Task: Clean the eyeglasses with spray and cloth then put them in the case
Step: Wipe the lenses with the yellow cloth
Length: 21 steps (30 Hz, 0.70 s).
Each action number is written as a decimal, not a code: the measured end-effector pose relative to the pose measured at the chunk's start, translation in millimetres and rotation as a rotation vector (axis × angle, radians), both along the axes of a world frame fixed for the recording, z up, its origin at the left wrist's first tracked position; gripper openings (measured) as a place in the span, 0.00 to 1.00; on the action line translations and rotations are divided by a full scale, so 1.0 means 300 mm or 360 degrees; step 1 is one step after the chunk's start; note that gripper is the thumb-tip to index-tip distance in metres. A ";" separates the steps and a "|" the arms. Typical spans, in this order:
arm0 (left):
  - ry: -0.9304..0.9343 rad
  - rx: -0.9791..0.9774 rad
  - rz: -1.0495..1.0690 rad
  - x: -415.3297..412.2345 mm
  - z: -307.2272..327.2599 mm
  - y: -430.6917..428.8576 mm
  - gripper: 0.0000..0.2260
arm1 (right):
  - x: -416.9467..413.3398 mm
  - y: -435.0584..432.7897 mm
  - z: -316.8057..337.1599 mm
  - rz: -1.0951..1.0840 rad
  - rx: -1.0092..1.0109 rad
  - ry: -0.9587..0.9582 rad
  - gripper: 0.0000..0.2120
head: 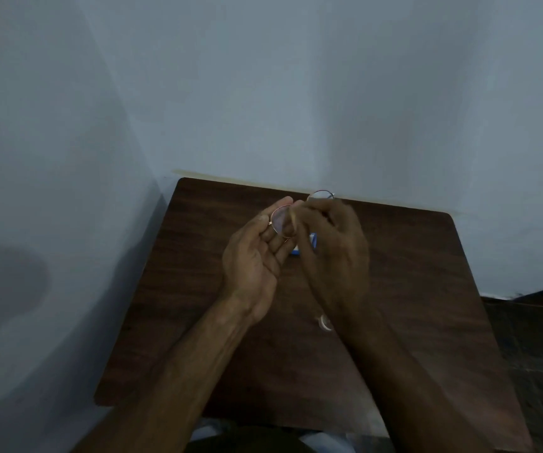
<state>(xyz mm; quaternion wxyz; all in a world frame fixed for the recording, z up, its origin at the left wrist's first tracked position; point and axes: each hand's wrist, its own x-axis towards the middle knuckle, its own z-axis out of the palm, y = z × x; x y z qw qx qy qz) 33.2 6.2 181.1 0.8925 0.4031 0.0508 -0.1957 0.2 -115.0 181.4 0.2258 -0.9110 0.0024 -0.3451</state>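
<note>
Thin round-rimmed eyeglasses (283, 222) are held up above the brown wooden table (198, 289). My left hand (257, 259) lies palm up under the left lens, fingers and thumb touching its rim. My right hand (332, 250) is curled over the bridge and right lens (320, 195), gripping the frame. Whether a cloth sits between its fingers is hidden. Below my hands a blue and white object (312, 240) lies on the table, mostly covered.
A small clear, whitish object (325, 322) lies on the table beside my right forearm. The table's back edge meets a pale wall; a wall also runs along its left side. Dark floor shows at the right.
</note>
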 end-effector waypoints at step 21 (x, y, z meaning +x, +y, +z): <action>0.0026 -0.0006 -0.0011 0.007 0.003 0.016 0.21 | 0.012 0.004 0.027 0.0009 -0.0040 0.0012 0.10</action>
